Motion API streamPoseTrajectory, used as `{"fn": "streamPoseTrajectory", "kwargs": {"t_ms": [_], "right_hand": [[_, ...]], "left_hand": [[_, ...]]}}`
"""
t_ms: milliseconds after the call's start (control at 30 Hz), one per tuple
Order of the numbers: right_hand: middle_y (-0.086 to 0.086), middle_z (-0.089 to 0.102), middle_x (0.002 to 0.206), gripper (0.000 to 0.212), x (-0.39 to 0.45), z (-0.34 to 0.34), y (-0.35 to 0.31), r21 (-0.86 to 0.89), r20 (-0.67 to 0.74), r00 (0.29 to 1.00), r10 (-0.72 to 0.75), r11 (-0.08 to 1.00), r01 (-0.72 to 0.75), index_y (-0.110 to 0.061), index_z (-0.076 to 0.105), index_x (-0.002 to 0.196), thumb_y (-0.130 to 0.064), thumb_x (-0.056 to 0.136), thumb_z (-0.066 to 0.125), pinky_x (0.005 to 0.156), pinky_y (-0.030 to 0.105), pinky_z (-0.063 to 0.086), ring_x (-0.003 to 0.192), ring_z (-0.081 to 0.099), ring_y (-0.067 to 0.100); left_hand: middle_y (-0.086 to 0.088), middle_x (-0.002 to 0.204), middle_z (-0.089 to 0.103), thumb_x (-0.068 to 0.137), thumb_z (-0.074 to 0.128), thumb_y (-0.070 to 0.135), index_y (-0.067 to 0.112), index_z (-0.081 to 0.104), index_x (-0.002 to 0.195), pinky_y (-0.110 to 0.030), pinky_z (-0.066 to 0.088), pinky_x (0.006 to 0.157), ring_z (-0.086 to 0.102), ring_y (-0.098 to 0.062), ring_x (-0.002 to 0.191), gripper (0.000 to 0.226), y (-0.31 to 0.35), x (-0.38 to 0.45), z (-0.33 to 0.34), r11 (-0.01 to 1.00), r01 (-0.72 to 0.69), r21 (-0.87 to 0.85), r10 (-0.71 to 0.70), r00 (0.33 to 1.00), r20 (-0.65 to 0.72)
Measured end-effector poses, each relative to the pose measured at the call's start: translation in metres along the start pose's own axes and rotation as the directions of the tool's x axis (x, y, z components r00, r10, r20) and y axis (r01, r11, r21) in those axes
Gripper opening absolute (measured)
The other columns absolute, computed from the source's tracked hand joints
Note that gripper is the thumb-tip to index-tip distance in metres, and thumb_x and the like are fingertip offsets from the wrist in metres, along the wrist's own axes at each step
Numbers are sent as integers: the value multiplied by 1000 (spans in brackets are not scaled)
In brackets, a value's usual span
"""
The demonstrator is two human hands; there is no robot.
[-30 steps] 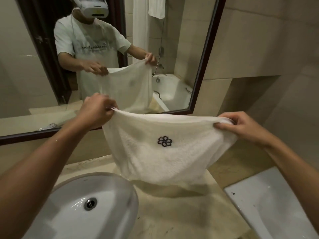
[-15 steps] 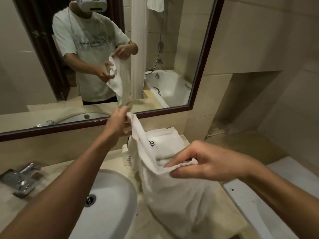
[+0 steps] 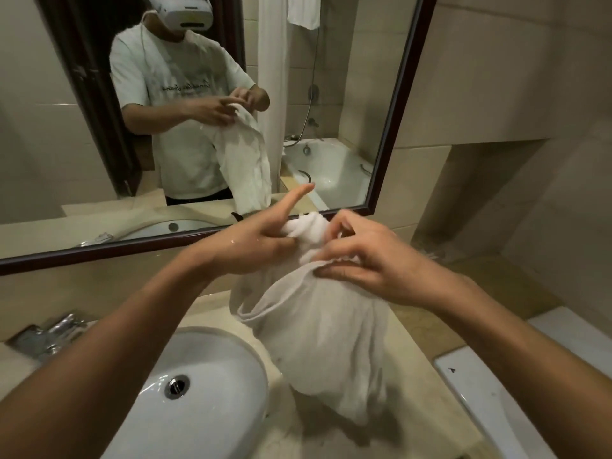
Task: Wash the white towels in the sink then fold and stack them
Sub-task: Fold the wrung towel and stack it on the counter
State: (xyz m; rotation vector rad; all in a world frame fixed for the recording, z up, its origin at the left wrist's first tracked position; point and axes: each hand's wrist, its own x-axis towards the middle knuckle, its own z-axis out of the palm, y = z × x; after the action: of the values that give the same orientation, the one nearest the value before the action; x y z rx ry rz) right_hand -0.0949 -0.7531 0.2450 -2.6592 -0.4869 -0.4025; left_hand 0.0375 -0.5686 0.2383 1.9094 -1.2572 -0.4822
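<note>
Towel [image 3: 324, 342] hung between my two hands above the counter [image 3: 414, 329], just to the right of the sink [image 3: 212, 369], its lower end drooping close to the stone; whether it touched I could not tell. My left hand [image 3: 251, 246] pinched a bunched corner between thumb and lower fingers, the forefinger sticking out straight. My right hand [image 3: 371, 256] pinched the next stretch of hem, fingers curled over the fold, close beside the left.

I judged the cloth soft and limp, with no stiffness to hold a shape, so it would sag wherever I let go. Terry like this grips well and breaks nothing. It looked dull and clung in heavy folds, so I took it for damp and weightier than a dry one. Corners and hem were the places to hold: two adjacent corners pulled apart would square it for folding.

No emblem or label showed on the towel. In the mirror [image 3: 390, 154] a line of script ran across my shirt, reversed and too small to read.
</note>
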Motion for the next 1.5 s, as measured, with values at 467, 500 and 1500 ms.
{"fn": "streamPoseTrajectory", "kwargs": {"t_ms": [467, 500, 1500], "right_hand": [[2, 62, 85, 36, 17, 14, 26, 0, -157, 987, -30, 1000, 31, -14, 75, 99, -44, 93, 55, 71, 20, 39, 81, 53, 6], [2, 62, 84, 40, 15, 15, 26, -35, -178, 984, -3, 999, -3, -16, 75, 98, -48, 93, 52, 70, 26, 43, 80, 55, 10], [5, 55, 92, 16, -77, 49, 64, -220, -332, 943, 22, 970, -100, -8, 56, 95, -23, 89, 56, 57, 35, 46, 72, 53, 21]], "left_hand": [[-23, 138, 53, 90, 70, 9, 29, -21, 154, -36, 40, 110, 50, -30, 129, 113, 24, 4, 5, 969, -128, 212, 121, 992, 44], [-17, 135, 57, 88, 71, 13, 31, -19, 155, -35, 42, 108, 52, -26, 126, 114, 20, 2, 8, 967, -89, 237, 89, 996, 10], [5, 93, 58, 90, 53, 24, 33, 72, 108, -47, 55, 70, 59, -18, 77, 28, -58, -54, 45, 982, 113, 154, -28, 883, -469]]}}
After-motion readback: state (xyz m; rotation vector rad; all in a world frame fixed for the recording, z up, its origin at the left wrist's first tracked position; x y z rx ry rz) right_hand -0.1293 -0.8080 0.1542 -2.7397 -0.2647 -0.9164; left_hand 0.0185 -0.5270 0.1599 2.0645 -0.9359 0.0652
